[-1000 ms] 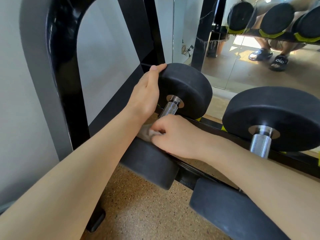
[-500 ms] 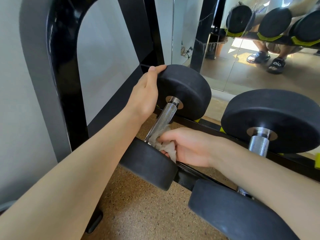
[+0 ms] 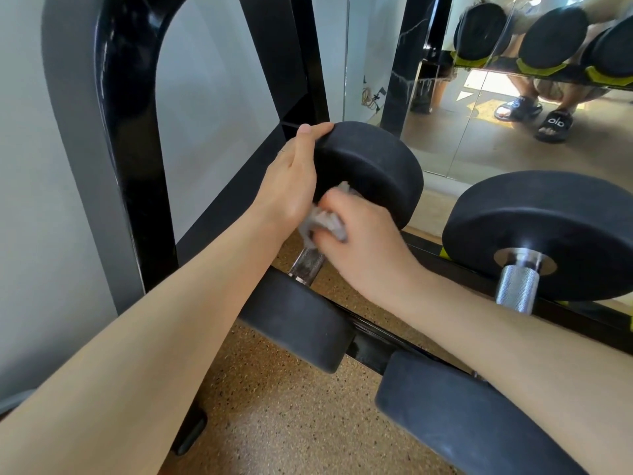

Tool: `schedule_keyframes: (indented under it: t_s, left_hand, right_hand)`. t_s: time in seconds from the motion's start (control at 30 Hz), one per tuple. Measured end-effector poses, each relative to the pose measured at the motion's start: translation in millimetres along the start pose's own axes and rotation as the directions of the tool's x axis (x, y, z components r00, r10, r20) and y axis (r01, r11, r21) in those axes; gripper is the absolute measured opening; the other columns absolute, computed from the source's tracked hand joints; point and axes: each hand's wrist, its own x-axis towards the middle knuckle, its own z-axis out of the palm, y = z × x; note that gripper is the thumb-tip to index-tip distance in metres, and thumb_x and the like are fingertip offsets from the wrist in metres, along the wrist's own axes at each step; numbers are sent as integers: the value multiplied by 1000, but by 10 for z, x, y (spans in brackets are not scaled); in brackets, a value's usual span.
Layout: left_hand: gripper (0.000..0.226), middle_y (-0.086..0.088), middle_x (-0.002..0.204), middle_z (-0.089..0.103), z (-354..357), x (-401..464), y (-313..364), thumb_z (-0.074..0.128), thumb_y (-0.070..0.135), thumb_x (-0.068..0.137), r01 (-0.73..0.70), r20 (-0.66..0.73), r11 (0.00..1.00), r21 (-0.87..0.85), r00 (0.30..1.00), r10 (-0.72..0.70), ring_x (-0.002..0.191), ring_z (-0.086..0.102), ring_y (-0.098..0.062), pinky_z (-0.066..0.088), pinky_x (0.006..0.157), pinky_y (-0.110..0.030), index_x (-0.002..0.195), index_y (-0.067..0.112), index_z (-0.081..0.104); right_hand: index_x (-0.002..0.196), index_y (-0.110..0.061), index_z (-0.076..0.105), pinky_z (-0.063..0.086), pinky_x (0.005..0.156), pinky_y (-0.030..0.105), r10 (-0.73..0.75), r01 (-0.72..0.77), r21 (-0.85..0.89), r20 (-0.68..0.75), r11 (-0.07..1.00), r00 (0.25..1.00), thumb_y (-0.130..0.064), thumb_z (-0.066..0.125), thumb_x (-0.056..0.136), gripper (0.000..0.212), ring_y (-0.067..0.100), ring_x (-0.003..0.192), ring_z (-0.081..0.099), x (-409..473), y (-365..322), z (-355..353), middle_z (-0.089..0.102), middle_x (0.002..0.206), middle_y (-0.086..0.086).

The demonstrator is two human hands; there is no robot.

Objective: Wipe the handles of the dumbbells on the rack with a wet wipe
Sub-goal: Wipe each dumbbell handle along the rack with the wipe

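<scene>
1. My left hand [image 3: 291, 180] rests on the far head of the left dumbbell [image 3: 373, 173], fingers straight along its rim.
2. My right hand [image 3: 363, 245] has its fingers clamped on the wet wipe [image 3: 322, 222], wrapped round the handle [image 3: 306, 264] near that far head.
3. The dumbbell lies on the black rack [image 3: 383, 347]; a second dumbbell [image 3: 541, 231] sits to its right.

Crumpled grey wet wipe [image 3: 323, 222] wrapped round far end of knurled steel handle [image 3: 306, 262], black dumbbell [image 3: 373, 169] on rack.
</scene>
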Motion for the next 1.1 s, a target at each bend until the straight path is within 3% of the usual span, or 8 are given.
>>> schedule_keyframes:
  t_s: [0.17, 0.33, 0.47, 0.6, 0.77, 0.9, 1.03, 1.1]
  left_hand:
    - [53, 11, 154, 46, 2, -13, 12, 11, 49, 111, 27, -2, 1000, -2, 1000, -27, 145, 36, -10, 23, 125, -41, 147, 42, 49]
    - [53, 11, 153, 47, 14, -6, 26, 11, 50, 110, 50, -4, 998, -24, 999, -50, 144, 37, -11, 25, 123, -42, 145, 44, 50]
    - [52, 12, 152, 47, 25, -9, 17, 12, 51, 110, 50, -11, 998, -27, 999, -50, 144, 37, -10, 26, 122, -39, 145, 47, 50]
    - [50, 15, 150, 48, 32, -8, 17, 13, 51, 110, 58, -19, 997, -46, 998, -58, 141, 38, -8, 27, 118, -35, 141, 50, 52]
    - [49, 14, 151, 47, 30, -9, 22, 13, 52, 110, 58, -9, 997, -46, 998, -58, 143, 38, -10, 26, 121, -37, 141, 50, 51]
    - [50, 14, 152, 47, 22, -22, 36, 13, 50, 110, 48, -15, 998, -42, 999, -48, 143, 37, -9, 26, 120, -35, 143, 48, 50]
    - [51, 13, 152, 47, 13, -54, 51, 12, 48, 111, 20, 12, 1000, -15, 1000, -20, 142, 37, -7, 25, 111, -26, 147, 42, 48]
    - [51, 12, 151, 48, 8, -56, 57, 12, 48, 111, 25, 10, 999, -21, 1000, -25, 139, 39, -7, 28, 112, -28, 146, 42, 49]
  right_hand:
    - [91, -12, 71, 42, 71, 16, -54, 58, -113, 46, 992, 998, -14, 66, 90, 6, 9, 85, 55, 46, 97, 144, 58, 103, -1]
    - [95, -24, 76, 53, 83, 25, 90, -140, 141, 311, 980, 946, -18, 68, 86, 13, 3, 90, 64, -83, 73, 117, 71, 92, -8]
    - [100, -26, 75, 51, 77, 20, 81, -136, 167, 297, 977, 951, -19, 65, 88, 17, 0, 88, 64, -107, 54, 75, 72, 91, -10]
    - [116, -26, 70, 53, 84, 28, -38, 46, -19, 319, 999, 947, -19, 54, 97, 26, 9, 96, 62, -77, 15, 32, 69, 107, -4]
    - [131, -33, 59, 52, 94, 36, -135, 270, -197, 514, 942, 847, -13, 48, 95, 43, 16, 114, 58, -29, 39, -31, 59, 128, -9]
    - [128, -27, 64, 52, 94, 38, -176, 332, -257, 485, 907, 856, -7, 49, 94, 42, 18, 114, 59, 37, 79, -97, 61, 127, -4]
    - [127, -30, 62, 46, 91, 20, -79, 116, -90, 341, 989, 937, -18, 49, 100, 33, -8, 102, 53, 81, 221, -178, 61, 125, -12]
    - [140, -28, 51, 46, 91, 20, -31, 65, -143, 227, 988, 973, -14, 49, 100, 43, -3, 108, 53, 101, 248, -190, 56, 134, -7]
